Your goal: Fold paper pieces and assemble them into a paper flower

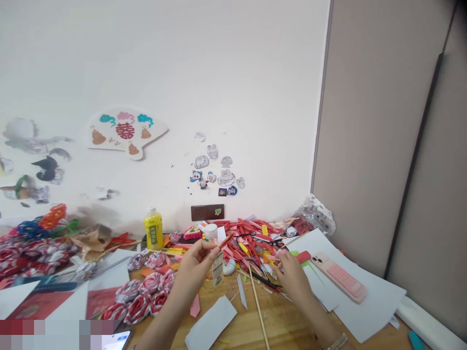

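A thin, narrow red strip (226, 240), probably folded paper, is pinched between the thumb and fingers of my left hand (199, 262). It points up to the right, above a wooden table. Behind that hand stands a white-capped bottle (210, 231), partly hidden. My right hand (292, 276) is at the right side of a heap of red, pink and yellow paper strips (248, 240). Its fingers are curled in toward the heap, and what they grip, if anything, cannot be made out. Between the hands a thin wooden stick (258, 306) lies lengthwise.
Rolled pink-and-white paper roses (138, 306) sit left of my left arm, with a yellow bottle (153, 229) behind. A pink phone (339, 277) lies on white sheets (375, 296) at right. Folded white paper (211, 323) lies in front. A wall (233, 73) closes off the back.
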{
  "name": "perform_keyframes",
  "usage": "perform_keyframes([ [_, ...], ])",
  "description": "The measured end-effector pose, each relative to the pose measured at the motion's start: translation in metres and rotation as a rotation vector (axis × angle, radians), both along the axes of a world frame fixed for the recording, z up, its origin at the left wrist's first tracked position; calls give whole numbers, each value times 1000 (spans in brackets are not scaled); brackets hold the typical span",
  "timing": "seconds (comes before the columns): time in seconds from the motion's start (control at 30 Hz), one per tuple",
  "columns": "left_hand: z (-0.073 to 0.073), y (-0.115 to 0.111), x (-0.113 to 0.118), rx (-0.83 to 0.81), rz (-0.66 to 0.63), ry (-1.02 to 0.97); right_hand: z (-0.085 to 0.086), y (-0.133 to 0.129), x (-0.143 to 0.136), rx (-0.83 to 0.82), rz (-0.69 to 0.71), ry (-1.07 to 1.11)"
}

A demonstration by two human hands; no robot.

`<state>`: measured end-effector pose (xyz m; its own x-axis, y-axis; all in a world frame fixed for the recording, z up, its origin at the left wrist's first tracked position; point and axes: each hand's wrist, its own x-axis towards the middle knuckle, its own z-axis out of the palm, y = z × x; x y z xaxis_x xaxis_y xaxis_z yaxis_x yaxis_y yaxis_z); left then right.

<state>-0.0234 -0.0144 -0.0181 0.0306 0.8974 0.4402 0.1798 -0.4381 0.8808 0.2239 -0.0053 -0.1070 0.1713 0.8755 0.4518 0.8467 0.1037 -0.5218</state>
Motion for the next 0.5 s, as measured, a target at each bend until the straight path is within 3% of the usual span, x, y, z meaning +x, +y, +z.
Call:
perform_keyframes([
  [0.07, -6, 3, 2, 11, -31, 51, 23, -4, -17, 47, 187, 280],
  [0.13, -11, 4, 5, 10, -64, 87, 45, -9, -36, 5, 485, 550],
  [0.2, -14, 3, 10, -2, -98, 90, 61, -10, -53, -43, 747, 707],
  [0.23, -15, 2, 12, -10, -123, 93, 66, -10, -59, -37, 808, 737],
  [0.37, -14, -4, 20, 16, -183, 191, 74, -8, -74, 0, 771, 781],
  [0.5, -14, -6, 24, 98, -90, 245, 77, -9, -79, 12, 711, 784],
])
